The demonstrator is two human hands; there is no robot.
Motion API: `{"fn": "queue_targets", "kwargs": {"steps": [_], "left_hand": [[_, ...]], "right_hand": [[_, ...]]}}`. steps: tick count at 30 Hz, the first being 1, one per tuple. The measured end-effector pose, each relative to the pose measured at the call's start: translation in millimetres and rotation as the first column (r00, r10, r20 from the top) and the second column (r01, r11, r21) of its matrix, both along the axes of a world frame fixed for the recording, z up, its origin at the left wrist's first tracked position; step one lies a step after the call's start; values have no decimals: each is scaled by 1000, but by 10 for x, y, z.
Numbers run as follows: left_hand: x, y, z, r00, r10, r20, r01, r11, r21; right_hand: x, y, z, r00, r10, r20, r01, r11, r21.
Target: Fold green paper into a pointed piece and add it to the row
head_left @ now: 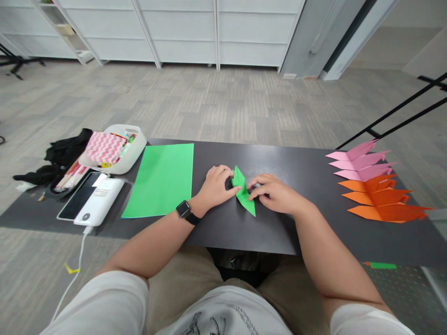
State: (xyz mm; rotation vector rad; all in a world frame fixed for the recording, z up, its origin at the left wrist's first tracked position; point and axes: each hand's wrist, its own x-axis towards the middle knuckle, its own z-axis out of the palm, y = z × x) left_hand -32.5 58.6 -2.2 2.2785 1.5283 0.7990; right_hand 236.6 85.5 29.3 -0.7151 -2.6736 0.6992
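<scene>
A folded green paper piece (243,191), long and pointed, lies on the dark table (300,177) between my hands. My left hand (215,185) has its fingers curled and its thumb pressed on the fold's left side. My right hand (274,191) pinches the fold's right edge with fingers drawn together. A flat green sheet (161,179) lies just left of my left hand. A dark watch (184,209) sits on my left wrist.
Three pink folded pieces (361,160) and three orange ones (379,197) are lined up at the table's right end. At the left stand a white basket (134,153) with patterned paper, a phone (79,200), a white power bank (99,201) and a pencil case (68,177).
</scene>
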Motion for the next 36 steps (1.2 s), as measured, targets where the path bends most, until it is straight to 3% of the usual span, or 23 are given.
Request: {"fn": "queue_targets", "kwargs": {"steps": [7,14,20,25,31,36], "left_hand": [[18,-48,7,992,-115,-54,115,993,-5],[66,-113,28,976,-36,-217,62,991,117],[73,-93,0,973,-36,-227,57,995,87],[49,-72,0,975,-82,-208,92,995,42],[8,-37,-2,970,-176,-170,177,984,-8],[-43,-20,-43,960,-225,-168,219,974,-55]], "right_hand": [[20,20,-88,995,-62,72,57,996,69],[-52,69,-172,953,-302,-3,301,949,96],[-101,83,-188,912,-403,-80,409,909,79],[-79,67,-191,950,-305,-70,309,950,56],[-204,67,-377,946,-319,55,311,943,121],[-172,77,-370,964,-263,46,254,956,148]]}}
